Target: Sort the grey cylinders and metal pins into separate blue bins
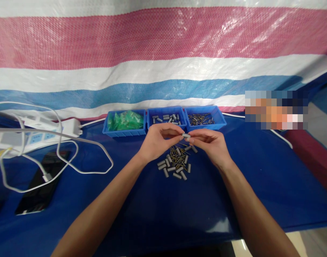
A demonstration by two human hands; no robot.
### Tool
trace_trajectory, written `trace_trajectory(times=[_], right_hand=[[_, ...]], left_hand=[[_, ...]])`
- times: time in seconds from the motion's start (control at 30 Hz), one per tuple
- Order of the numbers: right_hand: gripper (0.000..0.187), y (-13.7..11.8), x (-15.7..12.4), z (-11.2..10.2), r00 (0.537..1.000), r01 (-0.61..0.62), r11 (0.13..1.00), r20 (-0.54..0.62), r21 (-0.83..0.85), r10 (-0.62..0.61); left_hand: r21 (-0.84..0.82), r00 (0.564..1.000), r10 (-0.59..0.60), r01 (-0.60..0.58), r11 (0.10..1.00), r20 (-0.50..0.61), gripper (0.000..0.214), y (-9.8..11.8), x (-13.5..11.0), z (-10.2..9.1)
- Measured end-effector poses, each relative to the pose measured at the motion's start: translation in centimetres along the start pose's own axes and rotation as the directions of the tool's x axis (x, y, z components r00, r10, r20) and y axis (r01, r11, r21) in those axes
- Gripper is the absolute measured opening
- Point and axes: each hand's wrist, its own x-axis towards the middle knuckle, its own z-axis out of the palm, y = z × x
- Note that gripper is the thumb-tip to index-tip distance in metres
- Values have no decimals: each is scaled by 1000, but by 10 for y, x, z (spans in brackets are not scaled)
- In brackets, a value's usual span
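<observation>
A small grey cylinder (186, 135) is pinched between the thumb and fingers of the left hand (157, 141) at one end and of the right hand (213, 143) at the other, and is held above the table, with the fingertips of both hands brought close together. Just below the hands, a heap of thin brass-coloured pins (176, 161) is ringed by loose grey cylinders (171, 169), all laid on the blue table cover (195, 210). Beyond the hands, three blue bins are set side by side: green plastic bags (129, 120) are held in the left bin (125, 133), more cylinders in the middle bin (166, 108), partly hidden by the left hand, and thin pins in the right bin (210, 127). Well to the left of the left hand, a black smartphone (36, 196) is crossed by a white cable (99, 173), near a white power strip (70, 127). Behind the bins, a striped plastic sheet (125, 39) is hung.
</observation>
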Motion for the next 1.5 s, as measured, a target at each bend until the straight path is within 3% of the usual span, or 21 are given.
trace_trajectory(times=[0.3, 0.43, 0.53, 0.6, 0.67, 0.8, 1.0, 1.07, 1.13, 1.23, 1.3, 1.5], right_hand=[[31, 1, 0, 0, 1000, -17, 1000, -14, -17, 16], [29, 1, 1, -6, 998, 48, 987, -35, -154, -54], [24, -1, 2, -21, 991, 110, 882, -14, -458, -130], [21, -4, 2, -32, 986, 169, 734, 120, -658, -119], [19, -6, 2, -41, 966, 234, 637, 251, -734, -66], [20, -6, 3, -48, 940, 276, 599, 341, -752, -5], [21, 3, 7, -47, 958, 269, 564, 279, -780, -71], [24, 6, 7, -45, 960, 275, 589, 255, -760, -119], [24, 7, 7, -42, 967, 254, 683, 200, -684, -159], [25, 7, 5, -31, 982, 190, 872, 80, -452, -173], [28, 5, 4, -22, 988, 152, 946, 44, -287, -146], [33, 4, 4, -1, 993, 105, 994, -60, -18, -106]], left_hand=[[0, 1000, -8, 8, 1000, 15, 18, 3, 2, 0], [-16, 998, -44, 43, 999, -41, 16, 3, 4, -4], [20, 984, -18, 22, 1000, -179, 18, -1, 6, -11], [72, 963, 26, -7, 997, -268, 20, -4, 8, -15], [113, 945, 57, -21, 993, -322, 21, -5, 9, -18], [149, 933, 107, -58, 987, -342, 17, -4, 9, -16], [180, 966, 130, -90, 980, -222, 15, -6, 7, -8], [191, 973, 125, -88, 978, -194, 16, -5, 6, -6], [201, 977, 124, -88, 976, -172, 16, -3, 5, -4], [205, 985, 120, -93, 974, -122, 16, -1, 3, -1], [216, 990, 117, -97, 972, -82, 16, 0, 2, 0], [204, 990, 132, -141, 969, 57, 21, -1, -1, 2]])
